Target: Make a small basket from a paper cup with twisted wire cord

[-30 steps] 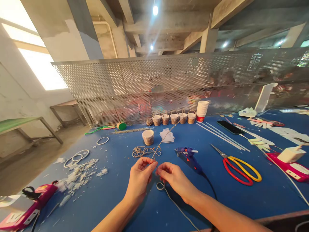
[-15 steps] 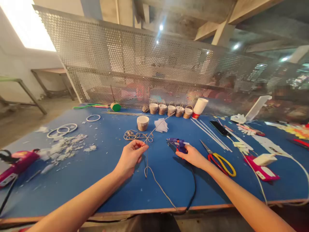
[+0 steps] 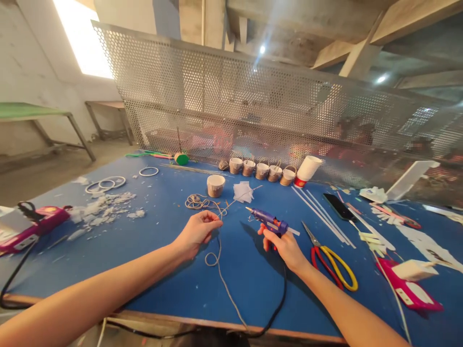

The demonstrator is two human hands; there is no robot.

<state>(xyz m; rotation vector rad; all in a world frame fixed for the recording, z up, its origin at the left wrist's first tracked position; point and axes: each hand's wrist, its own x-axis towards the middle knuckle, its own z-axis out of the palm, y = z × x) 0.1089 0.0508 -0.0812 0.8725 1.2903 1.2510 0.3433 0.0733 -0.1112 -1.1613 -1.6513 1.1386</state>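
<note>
My left hand (image 3: 201,232) pinches a thin beige cord (image 3: 224,284) between thumb and fingertips. One length trails down over the table's front edge, and a stiff end points up to the right. My right hand (image 3: 284,246) is wrapped round the handle of a purple glue gun (image 3: 266,220), raised off the table with its nozzle facing left. A white stick pokes out of its rear. Beyond my left hand stand a cord-wrapped paper cup (image 3: 216,186) and a loose coil of cord (image 3: 197,201). A stack of white paper pieces (image 3: 243,192) lies beside the cup.
Several small cord-wrapped baskets (image 3: 262,171) line the back, beside stacked paper cups (image 3: 307,171). Scissors (image 3: 334,262), white sticks (image 3: 321,217), a phone (image 3: 339,207) and a pink power strip (image 3: 408,286) lie right. White rings (image 3: 104,184) and scraps (image 3: 104,209) lie left. A perforated metal screen (image 3: 224,96) stands behind.
My right hand has lifted the glue gun off the table, and its nozzle now points up and left. My left hand keeps its pinch on the cord. The view has shifted left.
</note>
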